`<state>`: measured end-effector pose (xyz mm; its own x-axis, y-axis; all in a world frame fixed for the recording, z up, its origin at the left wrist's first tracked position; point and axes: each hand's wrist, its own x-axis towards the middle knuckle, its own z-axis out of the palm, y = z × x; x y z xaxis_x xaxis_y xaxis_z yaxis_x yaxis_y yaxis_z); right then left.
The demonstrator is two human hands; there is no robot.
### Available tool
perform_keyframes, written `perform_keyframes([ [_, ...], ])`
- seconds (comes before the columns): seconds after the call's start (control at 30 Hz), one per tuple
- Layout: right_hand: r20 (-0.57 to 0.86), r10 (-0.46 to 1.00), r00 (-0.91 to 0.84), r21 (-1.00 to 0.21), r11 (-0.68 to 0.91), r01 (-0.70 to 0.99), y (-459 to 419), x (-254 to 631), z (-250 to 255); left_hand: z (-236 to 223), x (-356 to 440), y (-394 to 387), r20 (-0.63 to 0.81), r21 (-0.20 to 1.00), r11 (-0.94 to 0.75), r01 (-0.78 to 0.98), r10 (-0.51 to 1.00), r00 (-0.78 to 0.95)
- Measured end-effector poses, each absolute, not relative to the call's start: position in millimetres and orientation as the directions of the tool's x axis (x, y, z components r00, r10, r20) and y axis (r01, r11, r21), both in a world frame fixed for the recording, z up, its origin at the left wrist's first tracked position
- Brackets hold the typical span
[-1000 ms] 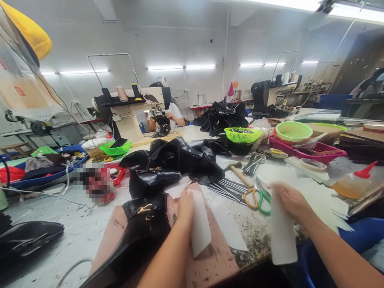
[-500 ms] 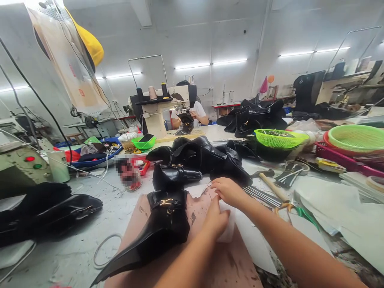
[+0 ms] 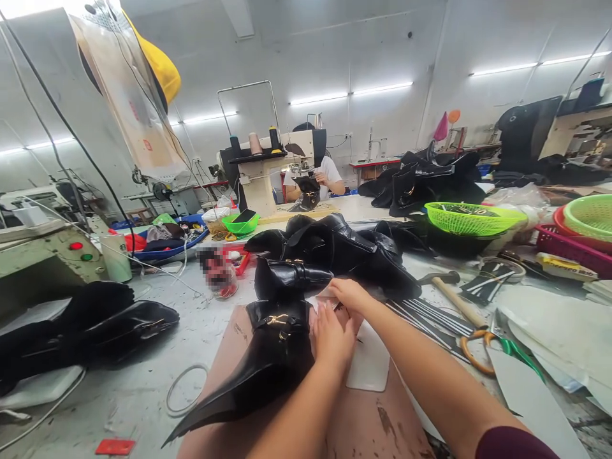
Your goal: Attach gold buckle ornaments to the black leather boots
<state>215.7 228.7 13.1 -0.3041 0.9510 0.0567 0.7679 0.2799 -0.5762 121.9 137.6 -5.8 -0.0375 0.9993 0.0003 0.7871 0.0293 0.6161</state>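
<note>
My left hand [image 3: 331, 335] lies over the pinkish work board [image 3: 368, 414], fingers stretched forward beside a black boot upper [image 3: 275, 366] with a gold buckle. Just beyond it, my right hand [image 3: 351, 296] has its fingers closed at the board's far edge, where a small pale flap [image 3: 327, 292] shows at the fingertips; what exactly they grip is partly hidden. Under my right wrist lies a white rectangular piece [image 3: 369, 363] with rounded corners. A second black boot upper [image 3: 306, 275] rests past the board.
More black uppers [image 3: 344, 245] are heaped behind, others [image 3: 124, 325] at left. A hammer [image 3: 459, 303], scissors [image 3: 478, 350] and black-and-white strips [image 3: 425, 325] lie to the right. A green basket [image 3: 473, 218] stands beyond. Across the table, a person [image 3: 329, 175] works at a sewing machine [image 3: 258, 178].
My left hand has gone from curled to stretched flat and moved toward the boot upper. My right hand has shifted slightly, uncovering more of the white piece. The view has turned left.
</note>
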Motion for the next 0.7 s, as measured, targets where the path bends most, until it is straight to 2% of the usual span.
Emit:
perform_keyframes([
  [0.1,0.120,0.990,-0.078,-0.693,0.140,0.707,236,215,9,-9,121,133,-0.014,0.529,-0.033,0.848,0.999,0.048],
  [0.2,0.182,0.970,0.158,-0.802,0.054,0.595,243,217,4,-9,121,130,-0.008,0.465,-0.052,0.884,0.998,0.064],
  [0.33,0.218,0.867,0.449,-0.902,0.003,0.431,257,226,5,-10,125,130,-0.017,0.422,-0.060,0.905,0.997,0.074],
  [0.43,0.251,0.779,0.575,-0.926,0.020,0.376,267,240,19,-9,123,132,-0.014,0.403,-0.078,0.912,0.996,0.092],
  [0.57,0.374,0.730,0.572,-0.886,0.098,0.453,266,263,50,-2,109,135,0.027,0.396,-0.170,0.902,0.985,0.173],
  [0.63,0.418,0.794,0.442,-0.834,0.143,0.532,258,265,60,1,103,136,0.046,0.404,-0.198,0.893,0.979,0.196],
  [0.7,0.394,0.890,0.231,-0.767,0.180,0.616,246,259,60,2,99,136,0.060,0.422,-0.190,0.887,0.981,0.182],
])
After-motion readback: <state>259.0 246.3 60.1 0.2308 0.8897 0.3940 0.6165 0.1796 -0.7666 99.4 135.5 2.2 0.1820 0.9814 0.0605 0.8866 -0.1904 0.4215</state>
